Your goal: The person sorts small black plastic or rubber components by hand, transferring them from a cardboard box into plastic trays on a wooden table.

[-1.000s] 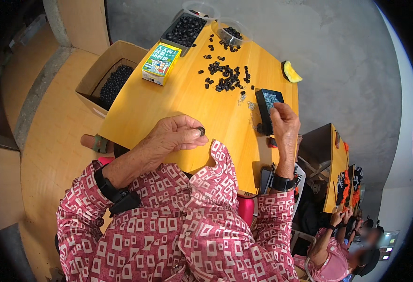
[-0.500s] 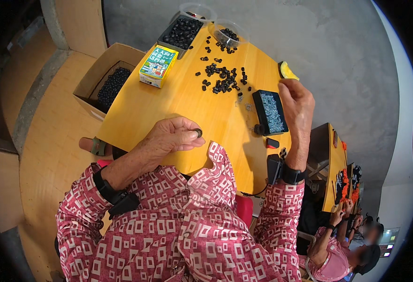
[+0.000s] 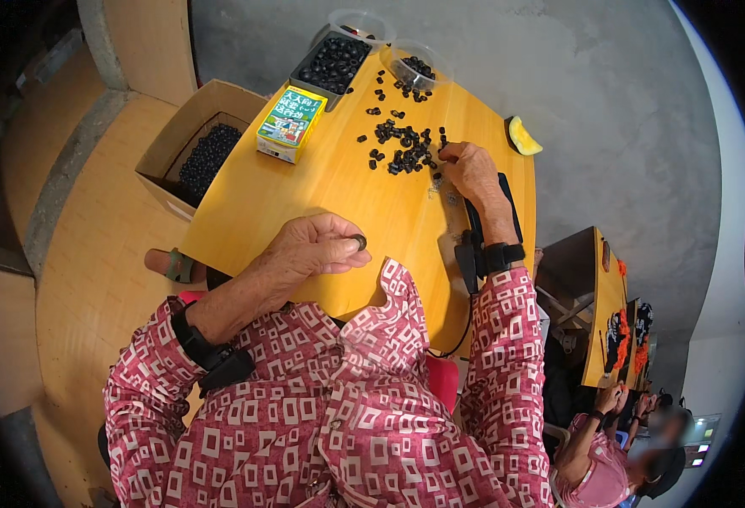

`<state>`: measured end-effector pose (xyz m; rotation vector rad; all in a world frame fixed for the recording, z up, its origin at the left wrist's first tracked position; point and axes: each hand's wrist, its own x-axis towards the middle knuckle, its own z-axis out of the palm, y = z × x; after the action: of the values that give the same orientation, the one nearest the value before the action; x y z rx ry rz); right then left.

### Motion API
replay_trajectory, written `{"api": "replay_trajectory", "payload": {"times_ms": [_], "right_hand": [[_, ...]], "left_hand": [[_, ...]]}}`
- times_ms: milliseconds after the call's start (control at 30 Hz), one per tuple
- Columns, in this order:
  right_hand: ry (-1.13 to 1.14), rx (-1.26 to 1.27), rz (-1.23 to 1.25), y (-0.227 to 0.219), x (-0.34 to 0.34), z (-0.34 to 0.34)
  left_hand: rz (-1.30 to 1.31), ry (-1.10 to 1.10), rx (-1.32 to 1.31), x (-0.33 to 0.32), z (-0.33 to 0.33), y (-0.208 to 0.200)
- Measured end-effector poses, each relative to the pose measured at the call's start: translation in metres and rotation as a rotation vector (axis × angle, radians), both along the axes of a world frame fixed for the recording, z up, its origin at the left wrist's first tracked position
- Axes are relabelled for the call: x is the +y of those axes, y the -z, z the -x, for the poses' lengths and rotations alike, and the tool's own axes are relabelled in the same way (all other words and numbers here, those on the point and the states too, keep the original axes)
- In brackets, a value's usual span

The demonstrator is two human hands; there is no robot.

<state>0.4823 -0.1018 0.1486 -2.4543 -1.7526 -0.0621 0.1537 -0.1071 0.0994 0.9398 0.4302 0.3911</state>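
My left hand [image 3: 317, 245] is closed in a pinch over the near part of the table. Between its thumb and fingertips sits a small round black plastic part [image 3: 359, 242]. My right hand [image 3: 476, 179] reaches forward, its fingers drawn together at the right edge of a loose pile of small black parts [image 3: 408, 154]. Whatever those fingertips hold, if anything, is hidden. Under the right hand and wrist, a black rectangular tray [image 3: 510, 203] is mostly covered. A few tiny clear or metallic bits [image 3: 434, 191] lie just left of the tray.
On the wooden table [image 3: 288, 203] stand a yellow-green carton [image 3: 291, 124], a grey bin [image 3: 335, 63] of black parts and a clear bowl [image 3: 423, 63]. A yellow wedge-shaped piece [image 3: 523, 135] lies at the far right. Left is a cardboard box [image 3: 165, 169]; another person [image 3: 592, 461] works at lower right.
My right hand has swung left from beyond the tray to the edge of the black pile, now covering most of the tray. My left hand keeps its pinch on the round part.
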Motion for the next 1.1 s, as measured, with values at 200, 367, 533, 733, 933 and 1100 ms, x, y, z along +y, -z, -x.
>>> {"api": "replay_trajectory", "payload": {"times_ms": [200, 367, 533, 733, 933, 1100], "right_hand": [[-0.038, -0.06, 0.017, 0.006, 0.001, 0.004], [-0.061, -0.018, -0.085, -0.001, -0.007, 0.014], [-0.235, 0.369, -0.337, -0.038, -0.034, 0.076], [-0.472, 0.644, -0.401, -0.041, -0.085, 0.132], [-0.492, 0.878, -0.442, -0.024, -0.104, 0.142], [-0.492, 0.805, -0.426, -0.024, -0.109, 0.148]], "left_hand": [[0.006, -0.004, 0.001, -0.001, 0.001, 0.001], [0.034, 0.009, 0.007, 0.001, 0.0, 0.001], [0.064, -0.034, -0.052, 0.0, 0.003, -0.002], [0.08, -0.015, -0.132, -0.002, 0.004, -0.009], [0.04, 0.031, -0.166, -0.005, 0.001, -0.007], [0.047, 0.021, -0.162, -0.005, 0.001, -0.007]]}}
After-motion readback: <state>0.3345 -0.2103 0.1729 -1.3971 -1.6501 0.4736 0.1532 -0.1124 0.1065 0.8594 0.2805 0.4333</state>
